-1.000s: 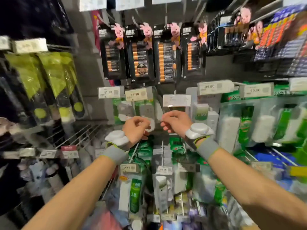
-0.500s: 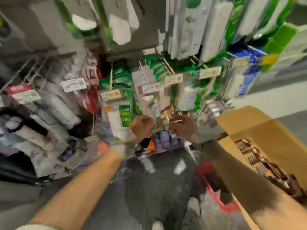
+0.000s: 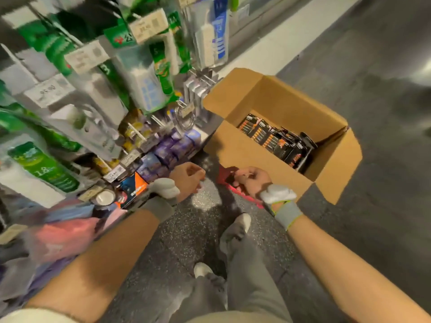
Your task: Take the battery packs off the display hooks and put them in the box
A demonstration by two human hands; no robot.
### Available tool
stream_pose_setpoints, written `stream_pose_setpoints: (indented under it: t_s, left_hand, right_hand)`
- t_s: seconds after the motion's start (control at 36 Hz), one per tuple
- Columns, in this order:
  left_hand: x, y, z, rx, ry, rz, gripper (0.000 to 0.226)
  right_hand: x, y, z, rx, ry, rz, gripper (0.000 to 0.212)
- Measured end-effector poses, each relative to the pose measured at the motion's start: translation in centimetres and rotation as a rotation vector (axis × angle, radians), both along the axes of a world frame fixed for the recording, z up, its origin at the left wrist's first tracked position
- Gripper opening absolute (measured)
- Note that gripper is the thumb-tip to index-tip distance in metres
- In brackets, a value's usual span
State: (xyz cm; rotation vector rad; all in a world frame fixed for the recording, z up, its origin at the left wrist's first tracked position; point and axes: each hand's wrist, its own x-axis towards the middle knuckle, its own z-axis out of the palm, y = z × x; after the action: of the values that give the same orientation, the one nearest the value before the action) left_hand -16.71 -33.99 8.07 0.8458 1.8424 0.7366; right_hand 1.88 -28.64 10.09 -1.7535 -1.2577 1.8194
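Our left hand [image 3: 186, 180], at centre frame, is curled into a loose fist with nothing showing in it. Our right hand [image 3: 253, 181], just beside it, is curled too, and we cannot tell whether it pinches anything. Both hover above the speckled floor [image 3: 193, 231], in front of the open cardboard box [image 3: 245, 157] at centre right. Black-and-orange battery packs [image 3: 277, 139] lie in a row along the box's bottom. Blurred green-and-white hanging packages [image 3: 144, 85] and price tags [image 3: 86, 55] fill the upper left.
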Motion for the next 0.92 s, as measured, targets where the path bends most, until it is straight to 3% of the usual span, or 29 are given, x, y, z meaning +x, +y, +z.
stream_pose_setpoints:
  t_s: [0.22,0.39,0.92]
  left_hand:
    - [5.8,7.5,-1.9,-0.035,-0.021,-0.122,0.015]
    - [8.9,16.3,-5.2,-0.115,0.067,-0.322,0.013]
    - [11.1,32.1,-11.4,-0.237,0.160,-0.450,0.003]
  right_hand:
    - [5.6,4.9,-3.8,-0.041,0.006,-0.287,0.010]
    - [10.5,12.0,-6.7,-0.095,0.034,-0.442,0.014]
    - [15.7,19.6,-14.3,-0.109,-0.076,-0.590,0.021]
